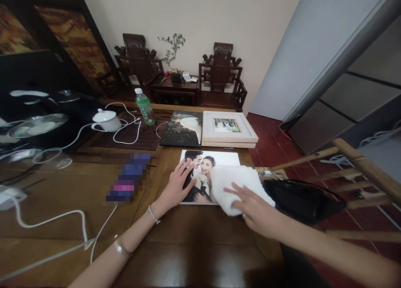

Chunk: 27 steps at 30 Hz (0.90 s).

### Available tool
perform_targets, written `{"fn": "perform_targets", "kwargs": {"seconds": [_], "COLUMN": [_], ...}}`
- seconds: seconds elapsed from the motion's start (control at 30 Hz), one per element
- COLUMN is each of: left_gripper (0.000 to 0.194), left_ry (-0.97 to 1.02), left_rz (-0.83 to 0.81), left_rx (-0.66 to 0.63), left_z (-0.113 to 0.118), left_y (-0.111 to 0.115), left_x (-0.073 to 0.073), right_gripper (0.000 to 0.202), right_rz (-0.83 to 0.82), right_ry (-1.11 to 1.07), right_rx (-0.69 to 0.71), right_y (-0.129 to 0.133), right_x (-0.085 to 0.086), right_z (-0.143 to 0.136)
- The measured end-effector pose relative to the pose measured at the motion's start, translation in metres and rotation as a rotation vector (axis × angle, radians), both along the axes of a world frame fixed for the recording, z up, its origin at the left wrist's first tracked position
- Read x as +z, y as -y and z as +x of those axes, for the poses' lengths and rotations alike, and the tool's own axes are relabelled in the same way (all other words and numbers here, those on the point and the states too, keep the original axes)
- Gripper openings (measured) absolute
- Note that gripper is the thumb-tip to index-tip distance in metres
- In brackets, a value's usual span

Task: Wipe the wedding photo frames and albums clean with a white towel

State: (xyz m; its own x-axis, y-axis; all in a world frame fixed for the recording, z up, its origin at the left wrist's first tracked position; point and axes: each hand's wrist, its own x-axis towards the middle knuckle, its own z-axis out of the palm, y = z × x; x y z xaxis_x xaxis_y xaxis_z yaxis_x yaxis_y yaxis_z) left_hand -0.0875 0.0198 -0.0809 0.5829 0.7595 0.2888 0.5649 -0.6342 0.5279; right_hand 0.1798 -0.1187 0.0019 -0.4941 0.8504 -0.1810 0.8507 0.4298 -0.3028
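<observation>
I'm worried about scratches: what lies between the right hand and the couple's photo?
A white cloth lies under the right hand, covering part of the photo on its right side; the head view shows this.

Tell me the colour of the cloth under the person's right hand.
The cloth is white, best seen in the head view, the only one.

One cloth (239, 177), one bottle (145, 107), two chairs (220, 73)
</observation>
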Motion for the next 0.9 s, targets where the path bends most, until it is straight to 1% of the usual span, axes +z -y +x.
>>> {"fn": "perform_targets", "kwargs": {"seconds": [0.13,0.23,0.33,0.47,0.57,0.63,0.7,0.77,0.83,0.9], "left_gripper": [0.048,0.048,0.048,0.050,0.049,0.048,0.049,0.048,0.049,0.050], "left_ry": [0.012,0.016,0.004,0.008,0.028,0.035,0.038,0.026,0.016,0.015], "left_rz": [0.013,0.018,0.021,0.035,0.035,0.029,0.033,0.034,0.034,0.039], "left_rx": [0.005,-0.001,-0.005,-0.021,-0.019,-0.007,-0.011,-0.015,-0.021,-0.022], "left_z": [0.000,0.001,0.001,-0.001,-0.002,-0.003,-0.003,-0.003,-0.003,-0.003], "left_y": [-0.002,-0.005,-0.008,-0.010,-0.008,-0.007,-0.005,-0.005,-0.006,-0.007], "left_x": [-0.003,-0.005,-0.007,-0.008,-0.008,-0.007,-0.007,-0.006,-0.007,-0.007], "right_gripper": [0.047,0.046,0.049,0.052,0.055,0.054,0.052,0.051,0.047,0.041], "right_rz": [0.032,0.045,0.092,0.096,0.075,0.044,0.010,0.023,0.094,0.191], "right_ry": [0.016,0.013,0.016,0.008,0.002,0.040,0.093,0.127,0.131,0.126], "right_rx": [0.006,-0.013,-0.023,-0.045,-0.016,0.032,0.090,0.147,0.197,0.223], "right_y": [-0.033,-0.039,-0.029,-0.004,0.012,0.014,0.007,-0.009,-0.033,-0.059], "right_x": [0.008,0.009,0.003,-0.005,-0.002,0.005,0.010,0.011,0.007,-0.001], "right_z": [0.007,0.010,0.005,-0.008,-0.014,-0.014,-0.011,-0.006,-0.003,-0.003]}}
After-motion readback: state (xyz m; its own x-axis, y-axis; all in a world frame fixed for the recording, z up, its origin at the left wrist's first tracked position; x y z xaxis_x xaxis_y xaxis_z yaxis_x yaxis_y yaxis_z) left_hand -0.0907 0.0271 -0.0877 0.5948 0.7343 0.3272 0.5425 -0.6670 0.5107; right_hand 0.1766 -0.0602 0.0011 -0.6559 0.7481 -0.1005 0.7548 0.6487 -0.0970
